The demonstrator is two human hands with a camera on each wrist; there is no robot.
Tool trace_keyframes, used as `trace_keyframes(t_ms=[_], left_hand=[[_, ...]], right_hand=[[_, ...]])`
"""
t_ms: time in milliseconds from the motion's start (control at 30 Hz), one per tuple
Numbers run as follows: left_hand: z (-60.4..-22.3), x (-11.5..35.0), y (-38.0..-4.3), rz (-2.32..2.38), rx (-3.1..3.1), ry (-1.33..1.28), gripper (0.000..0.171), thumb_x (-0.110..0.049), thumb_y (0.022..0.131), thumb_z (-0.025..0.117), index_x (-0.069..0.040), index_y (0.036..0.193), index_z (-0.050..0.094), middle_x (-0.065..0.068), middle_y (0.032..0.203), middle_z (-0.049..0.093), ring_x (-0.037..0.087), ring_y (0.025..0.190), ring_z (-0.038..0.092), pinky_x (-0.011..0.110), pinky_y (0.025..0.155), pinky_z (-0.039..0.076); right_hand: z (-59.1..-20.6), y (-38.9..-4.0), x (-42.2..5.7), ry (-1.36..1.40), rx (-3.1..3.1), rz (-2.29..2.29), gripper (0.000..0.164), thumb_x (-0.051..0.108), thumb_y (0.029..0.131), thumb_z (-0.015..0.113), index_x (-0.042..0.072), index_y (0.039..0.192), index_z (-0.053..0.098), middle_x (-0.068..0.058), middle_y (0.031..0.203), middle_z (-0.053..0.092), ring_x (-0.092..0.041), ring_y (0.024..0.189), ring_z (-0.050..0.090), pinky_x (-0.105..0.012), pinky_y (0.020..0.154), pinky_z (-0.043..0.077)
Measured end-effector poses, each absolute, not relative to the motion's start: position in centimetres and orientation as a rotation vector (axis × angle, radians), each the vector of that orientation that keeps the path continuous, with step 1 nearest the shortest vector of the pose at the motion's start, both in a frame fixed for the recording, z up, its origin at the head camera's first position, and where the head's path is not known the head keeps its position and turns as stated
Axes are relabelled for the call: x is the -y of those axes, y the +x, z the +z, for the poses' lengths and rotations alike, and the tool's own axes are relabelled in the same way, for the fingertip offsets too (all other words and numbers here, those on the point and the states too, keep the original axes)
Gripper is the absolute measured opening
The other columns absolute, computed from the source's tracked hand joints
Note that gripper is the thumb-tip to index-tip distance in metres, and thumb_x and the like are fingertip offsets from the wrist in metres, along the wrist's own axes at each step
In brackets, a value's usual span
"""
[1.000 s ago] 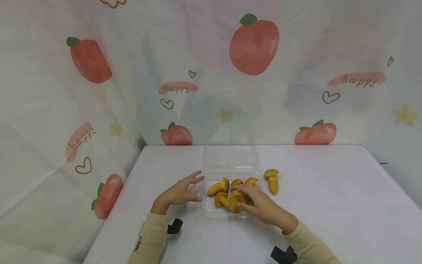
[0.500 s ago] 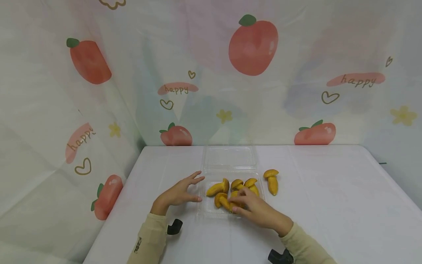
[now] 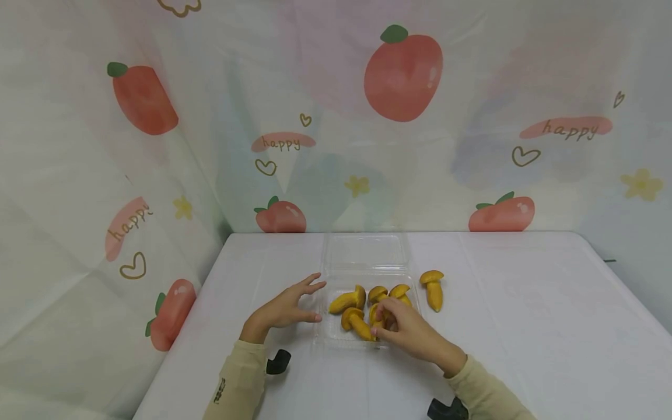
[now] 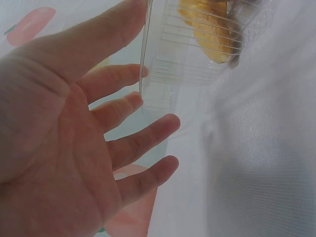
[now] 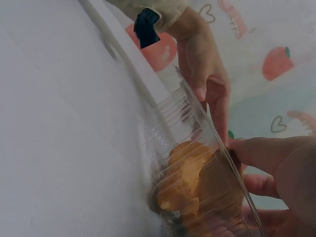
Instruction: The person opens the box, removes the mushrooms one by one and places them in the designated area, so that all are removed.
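A clear plastic clamshell box (image 3: 336,336) holds several yellow-brown mushrooms, among them one at the back left (image 3: 347,300) and one at the front left (image 3: 357,324). My right hand (image 3: 417,332) reaches over the box's front right part, thumb and index finger pinching a mushroom (image 3: 374,316) that is partly covered by the fingers. My left hand (image 3: 283,306) is spread at the box's left side, fingers extended. In the left wrist view its thumb and upper fingertips (image 4: 136,98) are right at the box's rim, and the palm holds nothing.
The box's lid (image 3: 366,251) lies folded back behind it. One loose mushroom (image 3: 433,291) is on the white table (image 3: 525,326) just right of the box. A curtain printed with fruit (image 3: 404,76) hangs behind the table's back edge and along the left.
My right hand has shifted slightly left and closer over the box, with the pinched mushroom now sitting lower beside the front-left one. The left hand stays put.
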State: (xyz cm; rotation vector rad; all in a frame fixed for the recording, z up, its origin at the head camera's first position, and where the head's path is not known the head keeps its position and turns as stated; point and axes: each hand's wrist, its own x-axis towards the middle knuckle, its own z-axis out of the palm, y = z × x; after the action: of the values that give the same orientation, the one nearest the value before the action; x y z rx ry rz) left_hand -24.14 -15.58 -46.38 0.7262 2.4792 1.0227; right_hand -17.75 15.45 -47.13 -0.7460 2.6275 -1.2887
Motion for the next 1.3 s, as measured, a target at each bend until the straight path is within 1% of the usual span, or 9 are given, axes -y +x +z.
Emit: trace_keyframes(t_ms=[133, 333, 433, 567, 633, 767, 967, 1067, 1300], left_hand=[[-46.4, 15.6, -24.2, 1.023, -2.482, 0.728, 0.078, -0.021, 0.089, 0.078, -0.008, 0.156, 0.040, 0.013, 0.170, 0.019, 0.042, 0.154, 0.025, 0.068, 0.120, 0.023], [-46.3, 15.5, -24.2, 1.021, -2.485, 0.730, 0.078, -0.021, 0.089, 0.078, -0.007, 0.155, 0.040, 0.013, 0.170, 0.019, 0.042, 0.154, 0.026, 0.067, 0.120, 0.024], [-46.2, 15.5, -24.1, 1.019, -2.483, 0.724, 0.077, -0.020, 0.089, 0.079, -0.008, 0.155, 0.040, 0.011, 0.170, 0.019, 0.041, 0.154, 0.025, 0.066, 0.121, 0.024], [-46.2, 15.5, -24.1, 1.016, -2.483, 0.722, 0.077, -0.020, 0.089, 0.079, -0.009, 0.155, 0.041, 0.011, 0.170, 0.019, 0.042, 0.154, 0.024, 0.067, 0.120, 0.023], [-46.1, 15.5, -24.0, 1.018, -2.483, 0.717, 0.077, -0.020, 0.089, 0.079, -0.010, 0.155, 0.041, 0.010, 0.171, 0.019, 0.041, 0.154, 0.024, 0.067, 0.120, 0.023], [-46.2, 15.5, -24.0, 1.022, -2.481, 0.703, 0.077, -0.020, 0.089, 0.078, -0.011, 0.156, 0.040, 0.008, 0.171, 0.019, 0.040, 0.155, 0.023, 0.067, 0.121, 0.022], [-46.4, 15.6, -24.1, 1.035, -2.480, 0.722, 0.077, -0.020, 0.090, 0.078, -0.009, 0.156, 0.040, 0.011, 0.170, 0.020, 0.041, 0.154, 0.024, 0.067, 0.120, 0.023], [-46.4, 15.7, -24.1, 1.043, -2.478, 0.729, 0.077, -0.020, 0.089, 0.078, -0.008, 0.155, 0.040, 0.011, 0.170, 0.020, 0.042, 0.154, 0.024, 0.067, 0.120, 0.023], [-46.5, 15.6, -24.1, 1.051, -2.469, 0.738, 0.078, -0.020, 0.089, 0.079, -0.008, 0.155, 0.040, 0.011, 0.170, 0.020, 0.042, 0.154, 0.024, 0.067, 0.121, 0.023]], right_hand=[[-47.0, -17.7, -15.5, -0.801, -2.559, -1.350, 0.028, 0.009, 0.091, 0.072, 0.002, 0.115, 0.060, -0.012, 0.110, 0.064, -0.010, 0.086, 0.058, -0.020, 0.070, 0.052], [-46.8, -17.6, -15.6, -0.901, -2.417, -1.482, 0.055, -0.010, 0.088, 0.059, 0.002, 0.140, 0.046, -0.022, 0.142, 0.048, -0.029, 0.110, 0.061, -0.025, 0.082, 0.056], [-46.7, -17.7, -15.6, -0.945, -2.400, -1.485, 0.064, -0.015, 0.087, 0.054, 0.002, 0.147, 0.040, -0.023, 0.149, 0.044, -0.035, 0.121, 0.058, -0.029, 0.087, 0.055], [-46.5, -17.8, -15.7, -0.968, -2.429, -1.441, 0.065, -0.014, 0.090, 0.052, 0.003, 0.152, 0.038, -0.022, 0.154, 0.044, -0.039, 0.135, 0.049, -0.037, 0.099, 0.053], [-46.4, -17.8, -15.9, -0.964, -2.445, -1.425, 0.063, -0.011, 0.092, 0.052, 0.005, 0.152, 0.040, -0.021, 0.154, 0.045, -0.040, 0.135, 0.050, -0.039, 0.103, 0.051], [-46.3, -17.9, -16.1, -0.953, -2.459, -1.451, 0.060, -0.005, 0.094, 0.055, 0.007, 0.151, 0.043, -0.020, 0.151, 0.048, -0.035, 0.127, 0.055, -0.034, 0.098, 0.052], [-45.8, -18.0, -16.4, -0.881, -2.481, -1.499, 0.055, 0.008, 0.100, 0.059, 0.009, 0.152, 0.042, -0.019, 0.143, 0.053, -0.023, 0.115, 0.056, -0.027, 0.091, 0.051], [-45.6, -17.9, -16.7, -0.848, -2.513, -1.487, 0.056, 0.010, 0.100, 0.061, 0.010, 0.152, 0.040, -0.020, 0.140, 0.055, -0.024, 0.110, 0.056, -0.027, 0.087, 0.051], [-45.3, -18.2, -17.3, -0.854, -2.556, -1.522, 0.059, 0.007, 0.098, 0.063, 0.009, 0.152, 0.040, -0.022, 0.143, 0.053, -0.032, 0.109, 0.059, -0.029, 0.082, 0.053]])
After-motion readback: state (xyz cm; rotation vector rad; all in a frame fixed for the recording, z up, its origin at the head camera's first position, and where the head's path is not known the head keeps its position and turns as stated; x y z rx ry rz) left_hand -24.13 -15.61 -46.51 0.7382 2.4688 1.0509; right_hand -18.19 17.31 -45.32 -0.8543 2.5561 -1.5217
